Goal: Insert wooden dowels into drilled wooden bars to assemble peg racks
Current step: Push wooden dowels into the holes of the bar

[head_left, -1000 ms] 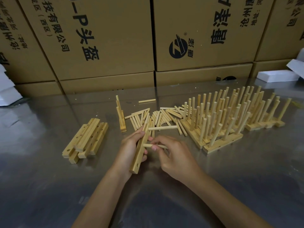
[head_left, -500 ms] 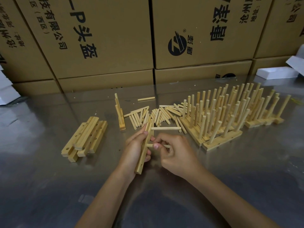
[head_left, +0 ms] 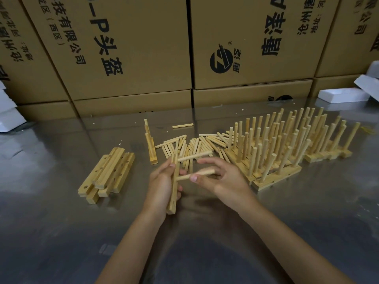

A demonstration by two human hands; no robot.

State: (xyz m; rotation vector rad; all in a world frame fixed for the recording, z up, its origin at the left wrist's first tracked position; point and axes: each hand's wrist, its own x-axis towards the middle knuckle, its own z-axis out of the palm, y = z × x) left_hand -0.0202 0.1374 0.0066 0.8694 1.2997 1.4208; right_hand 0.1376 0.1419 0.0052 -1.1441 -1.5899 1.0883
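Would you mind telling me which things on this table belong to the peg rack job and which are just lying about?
Part of the job:
- drilled bar gripped in the left hand
- dowel pinched by the right hand
- loose dowels
- stack of drilled bars
- finished racks

Just lying about:
- cardboard boxes
- white boxes

surface: steel table
left: drilled bars
centre: loose dowels
right: finished racks
back: cardboard boxes
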